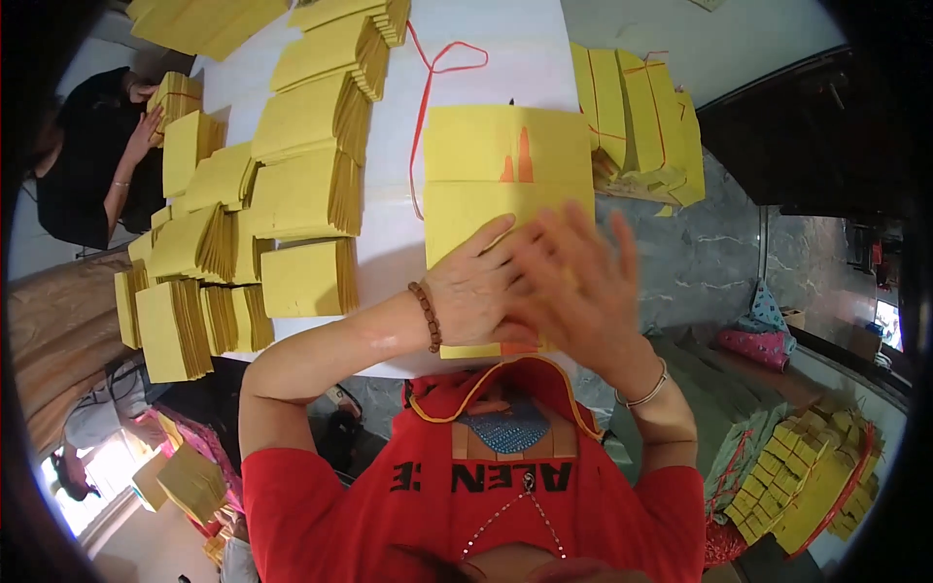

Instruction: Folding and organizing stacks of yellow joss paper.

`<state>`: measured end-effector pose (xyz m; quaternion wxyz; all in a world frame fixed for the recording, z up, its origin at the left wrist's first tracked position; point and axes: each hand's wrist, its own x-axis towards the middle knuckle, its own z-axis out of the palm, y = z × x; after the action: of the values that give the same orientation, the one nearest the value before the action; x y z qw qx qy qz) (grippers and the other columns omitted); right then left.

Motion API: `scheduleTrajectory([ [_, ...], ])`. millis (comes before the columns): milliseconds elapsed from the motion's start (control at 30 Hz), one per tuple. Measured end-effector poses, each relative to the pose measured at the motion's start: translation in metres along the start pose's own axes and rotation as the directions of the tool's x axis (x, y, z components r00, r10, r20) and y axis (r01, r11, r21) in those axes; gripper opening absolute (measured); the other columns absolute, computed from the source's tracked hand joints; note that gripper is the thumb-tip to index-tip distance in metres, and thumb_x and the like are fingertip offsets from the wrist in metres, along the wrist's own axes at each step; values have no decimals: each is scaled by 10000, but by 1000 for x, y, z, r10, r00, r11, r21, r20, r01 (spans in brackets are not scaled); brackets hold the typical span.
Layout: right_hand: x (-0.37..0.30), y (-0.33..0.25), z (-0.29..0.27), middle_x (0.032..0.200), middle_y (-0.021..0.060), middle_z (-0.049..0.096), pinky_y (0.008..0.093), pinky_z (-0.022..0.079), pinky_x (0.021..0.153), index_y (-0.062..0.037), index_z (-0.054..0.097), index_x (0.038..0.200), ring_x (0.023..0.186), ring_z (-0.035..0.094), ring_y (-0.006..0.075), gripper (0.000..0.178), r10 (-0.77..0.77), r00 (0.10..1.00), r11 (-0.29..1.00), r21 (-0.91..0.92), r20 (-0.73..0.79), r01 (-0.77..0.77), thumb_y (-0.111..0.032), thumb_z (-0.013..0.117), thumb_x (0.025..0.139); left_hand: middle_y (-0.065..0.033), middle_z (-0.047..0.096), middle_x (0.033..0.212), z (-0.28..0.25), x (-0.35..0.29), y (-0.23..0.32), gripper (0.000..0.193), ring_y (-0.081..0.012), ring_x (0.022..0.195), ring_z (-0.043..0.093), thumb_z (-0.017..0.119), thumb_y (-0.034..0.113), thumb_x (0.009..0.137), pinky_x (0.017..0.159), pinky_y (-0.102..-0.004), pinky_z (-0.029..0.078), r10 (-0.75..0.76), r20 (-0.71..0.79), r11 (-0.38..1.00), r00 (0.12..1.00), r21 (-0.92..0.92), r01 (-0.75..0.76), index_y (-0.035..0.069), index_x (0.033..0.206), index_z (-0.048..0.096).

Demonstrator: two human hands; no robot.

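A yellow paper sheet [462,146] with orange-red marks lies at the table's near right, with a crease or edge running across its upper part. My left hand [476,287] rests on its lower half, fingers stretched out and partly covered by the other hand. Over them is my right hand [583,291], blurred by motion, its fingers spread and nothing visible in them. I cannot tell whether it touches the paper. A loop of red string [422,117] lies on the white table left of the sheet.
Several stacks of folded yellow paper [306,199] fill the table's left side. Tied yellow bundles [627,107] stand past its right edge. At the far left a person in black [92,165] handles another yellow bundle [177,97]. More bundles [797,466] lie at lower right.
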<state>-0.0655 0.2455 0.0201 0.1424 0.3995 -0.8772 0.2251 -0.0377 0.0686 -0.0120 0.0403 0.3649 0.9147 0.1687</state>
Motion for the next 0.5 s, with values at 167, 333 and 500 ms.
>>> scheduleTrajectory([
  [167, 2, -14, 17, 1418, 141, 277, 648, 104, 1004, -213, 444, 1286, 1314, 230, 381, 554, -211, 949, 977, 79, 236, 197, -472, 534, 805, -116, 355, 1384, 15, -5, -2, 674, -280, 1315, 260, 540, 430, 737, 1085, -430, 173, -9, -122, 1000, 992, 0, 9, 105, 1313, 409],
  [333, -10, -12, 32, 1442, 168, 211, 649, 85, 1004, -182, 385, 1332, 1328, 179, 395, 619, -161, 930, 987, 79, 331, 143, -531, 466, 827, -121, 399, 1337, 14, -3, -1, 602, -288, 1287, 290, 513, 363, 744, 1080, -447, 178, 35, -252, 998, 967, 63, -20, 75, 1269, 450],
  [500, -13, -10, 44, 1440, 191, 198, 652, 96, 998, -125, 343, 1349, 1319, 207, 393, 678, -25, 985, 970, 244, 172, -18, -537, 475, 826, -115, 465, 1263, 11, -12, -23, 497, -274, 1228, 380, 551, 147, 723, 1028, -451, 271, -27, -192, 904, 981, -424, -58, 42, 1204, 486],
])
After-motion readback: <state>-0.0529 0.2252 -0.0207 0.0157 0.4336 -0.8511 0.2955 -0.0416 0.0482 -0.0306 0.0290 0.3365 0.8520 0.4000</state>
